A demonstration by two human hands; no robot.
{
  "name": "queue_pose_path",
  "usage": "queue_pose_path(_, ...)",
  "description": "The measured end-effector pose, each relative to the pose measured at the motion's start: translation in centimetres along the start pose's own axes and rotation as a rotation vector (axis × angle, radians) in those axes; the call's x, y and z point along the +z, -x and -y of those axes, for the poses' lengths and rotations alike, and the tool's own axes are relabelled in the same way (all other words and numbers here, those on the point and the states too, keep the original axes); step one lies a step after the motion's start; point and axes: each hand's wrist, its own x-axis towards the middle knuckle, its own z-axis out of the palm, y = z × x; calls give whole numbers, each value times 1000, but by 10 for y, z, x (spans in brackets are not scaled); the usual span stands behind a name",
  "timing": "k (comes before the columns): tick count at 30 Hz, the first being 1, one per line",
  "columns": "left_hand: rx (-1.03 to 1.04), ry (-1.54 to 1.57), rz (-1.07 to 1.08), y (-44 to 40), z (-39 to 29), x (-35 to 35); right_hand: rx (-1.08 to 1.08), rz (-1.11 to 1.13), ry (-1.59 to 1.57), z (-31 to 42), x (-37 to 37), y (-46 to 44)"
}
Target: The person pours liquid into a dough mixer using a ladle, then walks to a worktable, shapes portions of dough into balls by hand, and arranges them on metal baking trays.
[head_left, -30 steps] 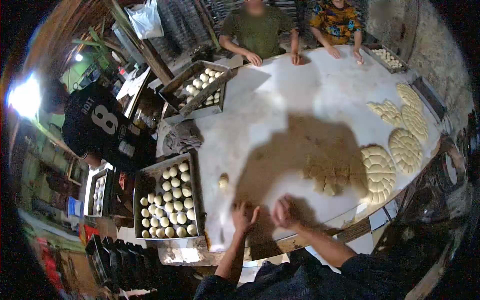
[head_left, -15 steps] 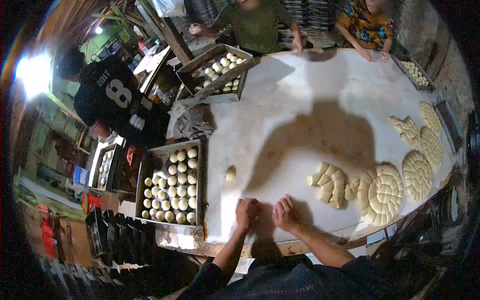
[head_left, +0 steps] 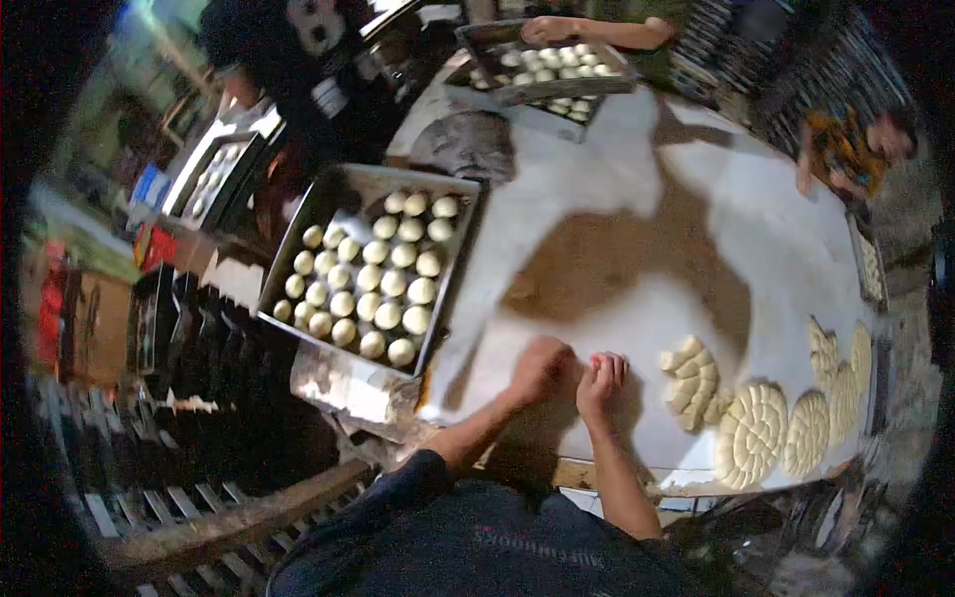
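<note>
My left hand (head_left: 544,370) is over the table in front of me, its fingers curled down and blurred. What lies under it, if anything, is hidden. Just to its right, my right hand (head_left: 603,382) has its fingers bent into the palm, and I cannot see what they hold. To the right of my hands lies a curved cluster of cut dough pieces (head_left: 693,384), touching a round slab of scored dough (head_left: 753,436). Left of my hands is a metal tray (head_left: 446,298) with rows of round dough balls (head_left: 369,278).
Another scored dough round (head_left: 807,434) lies at the right table edge. At the back, stacked trays (head_left: 557,92) hold dough balls, and a co-worker's arm (head_left: 607,32) reaches over them. A grey cloth (head_left: 464,144) lies behind the near tray. Another person (head_left: 846,149) sits at the far right.
My view has turned left, so the tray sits larger and further right. My left hand has reached forward. The single dough ball on the table no longer shows.
</note>
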Motion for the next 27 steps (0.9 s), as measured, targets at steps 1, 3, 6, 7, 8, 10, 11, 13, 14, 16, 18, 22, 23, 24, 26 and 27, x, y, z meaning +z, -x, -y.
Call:
queue_pose_path(1, 75, 88, 24, 18, 9, 16, -99, 15, 126, -10, 13, 27)
queue_pose_path(3, -89, 228, 162, 65, -11, 2, -120, 341, 101, 30, -37, 31)
queue_pose_path(6, 21, -85, 525, 93, -8, -81, 196, 419, -16, -7, -55, 48)
queue_pose_path(7, -159, 4, 655, 88, -3, -112, 258, 505, 59, 0, -68, 34)
queue_pose_path(8, -139, 57, 489, 79, 3, -150, 436, 530, 105, -15, -71, 31)
queue_pose_path(10, -123, 164, 221, 50, 55, -217, 467, 631, 226, -44, -58, 21)
queue_pose_path(11, -161, 166, 108, 23, 60, -271, 483, 694, 263, -4, -51, -7)
queue_pose_path(13, -167, -356, -29, -16, 117, -348, 433, 566, -75, 34, -11, -28)
queue_pose_path(14, -53, -420, -228, -37, 147, -379, 641, 449, -465, 101, 24, -63)
queue_pose_path(16, -171, -463, -193, -55, 217, -415, 238, 477, -520, 192, 80, -114)
queue_pose_path(18, -243, -486, -188, -56, 254, -420, -192, 357, -374, 277, 131, -162)
queue_pose_path(22, -281, -337, -75, -43, 261, -426, -395, 437, -523, 315, 283, -194)
queue_pose_path(23, -302, -229, -21, -40, 262, -430, -400, 536, -473, 310, 313, -191)
queue_pose_path(24, -312, -240, -25, -37, 261, -434, -586, 504, -225, 306, 313, -185)
queue_pose_path(26, -283, -151, -103, -36, 253, -435, -540, 440, -245, 299, 295, -174)
queue_pose_path(27, -126, -357, -174, -38, 248, -436, -509, 389, -251, 289, 266, -168)
